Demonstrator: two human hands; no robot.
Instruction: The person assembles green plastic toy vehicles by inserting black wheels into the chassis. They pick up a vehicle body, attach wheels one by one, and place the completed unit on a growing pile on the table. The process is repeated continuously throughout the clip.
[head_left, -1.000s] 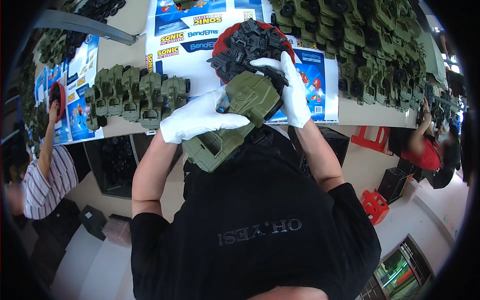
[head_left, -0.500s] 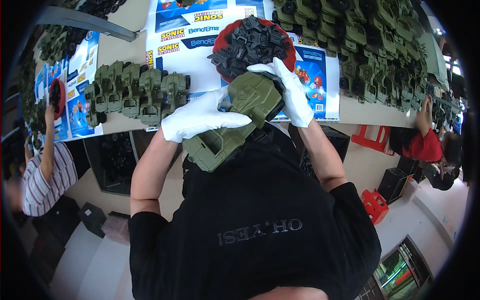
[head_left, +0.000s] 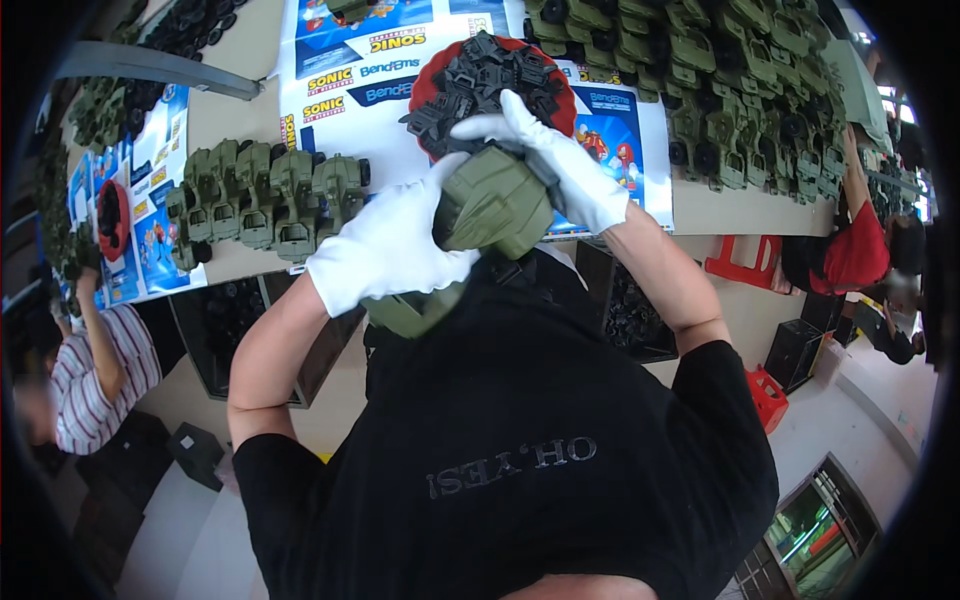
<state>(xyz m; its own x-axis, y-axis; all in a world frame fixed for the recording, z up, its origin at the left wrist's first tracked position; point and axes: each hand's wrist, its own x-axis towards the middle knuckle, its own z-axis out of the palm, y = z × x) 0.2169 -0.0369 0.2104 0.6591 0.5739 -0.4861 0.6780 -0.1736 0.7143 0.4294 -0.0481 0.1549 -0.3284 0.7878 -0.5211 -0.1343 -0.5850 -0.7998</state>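
Both my hands wear white gloves and hold one olive-green toy military vehicle (head_left: 505, 198) above the table's near edge. My left hand (head_left: 375, 240) wraps round its middle, thumb and fingers closed on the body. At its far end my right hand (head_left: 575, 175) grips it, fingers bent over the edge against a dark part (head_left: 541, 168). My right fingers hide most of that part, so how it sits on the vehicle cannot be made out. Just beyond is a red bowl (head_left: 566, 112) heaped with black plastic parts (head_left: 488, 75).
Rows of green toy vehicles stand left (head_left: 265, 200) and right (head_left: 755, 110) on the table. Printed sheets (head_left: 335, 130) lie under the bowl. A grey metal bar (head_left: 160, 70) crosses the far left. Co-workers sit left (head_left: 105, 365) and right (head_left: 855, 245). A red stool (head_left: 742, 262) stands right.
The toy vehicle has tilted, so its near end shows less. My left hand has closed further round it; my right fingers have curled over the far end. The left co-worker's hand has left a bowl.
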